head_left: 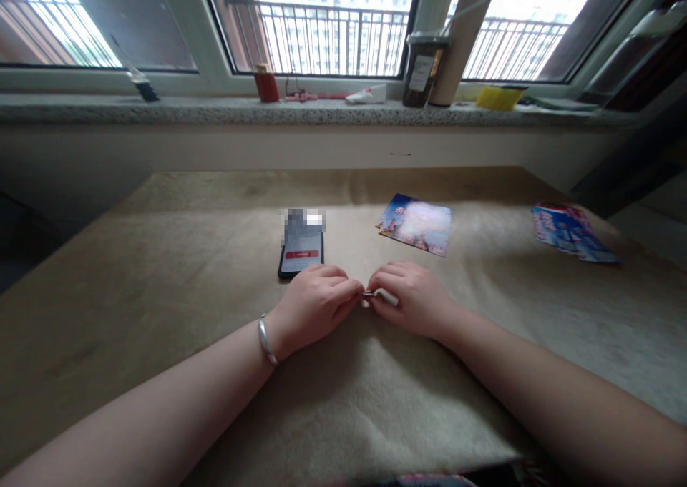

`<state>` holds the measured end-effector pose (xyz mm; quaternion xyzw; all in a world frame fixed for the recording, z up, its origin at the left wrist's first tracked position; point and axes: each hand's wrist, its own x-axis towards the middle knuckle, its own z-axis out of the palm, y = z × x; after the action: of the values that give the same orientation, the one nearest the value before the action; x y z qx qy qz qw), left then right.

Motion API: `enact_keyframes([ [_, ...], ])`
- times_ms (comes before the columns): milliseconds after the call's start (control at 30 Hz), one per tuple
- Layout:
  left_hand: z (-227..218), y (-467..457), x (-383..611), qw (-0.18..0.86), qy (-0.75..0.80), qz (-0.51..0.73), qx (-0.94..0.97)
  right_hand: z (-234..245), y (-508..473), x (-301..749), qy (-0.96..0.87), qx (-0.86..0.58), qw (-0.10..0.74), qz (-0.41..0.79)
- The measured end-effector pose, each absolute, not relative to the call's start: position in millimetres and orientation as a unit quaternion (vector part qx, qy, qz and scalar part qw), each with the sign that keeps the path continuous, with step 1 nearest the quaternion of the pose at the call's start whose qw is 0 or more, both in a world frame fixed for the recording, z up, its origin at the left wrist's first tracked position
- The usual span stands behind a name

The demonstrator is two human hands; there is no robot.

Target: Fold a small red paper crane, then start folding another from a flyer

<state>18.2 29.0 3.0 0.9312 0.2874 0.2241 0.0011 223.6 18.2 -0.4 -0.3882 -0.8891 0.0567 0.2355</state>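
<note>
A small, thin, silvery object (368, 293) is pinched between my two hands low over the table; its kind is too small to make out. My left hand (320, 302), with a silver bangle (267, 340) at the wrist, grips its left end between thumb and fingers. At the other end, my right hand (411, 297) closes on it with thumb and curled fingers. Just beyond my left hand lies a phone (301, 247) with its screen lit and partly blurred out. Past my right hand a blue and pink printed card (416, 222) rests flat.
The table (134, 258) has a tan cover. More printed cards (574, 233) lie at the far right. Along the stone windowsill (333, 113) stand a red container (266, 85), a dark lidded jar (423, 69), a cardboard tube (456, 51) and a yellow item (499, 97).
</note>
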Motion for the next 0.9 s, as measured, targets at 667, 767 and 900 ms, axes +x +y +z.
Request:
enact_keyframes([
  [667,2,32,18,0.145,0.350,0.323,0.867,0,21,228,-0.841,-0.438,0.269,0.170],
  [767,2,34,16,0.189,0.378,0.324,0.846,-1,23,229,-0.833,-0.441,0.274,0.190],
  [900,2,34,15,0.196,0.371,0.322,0.848,-1,23,228,-0.832,-0.441,0.273,0.194],
])
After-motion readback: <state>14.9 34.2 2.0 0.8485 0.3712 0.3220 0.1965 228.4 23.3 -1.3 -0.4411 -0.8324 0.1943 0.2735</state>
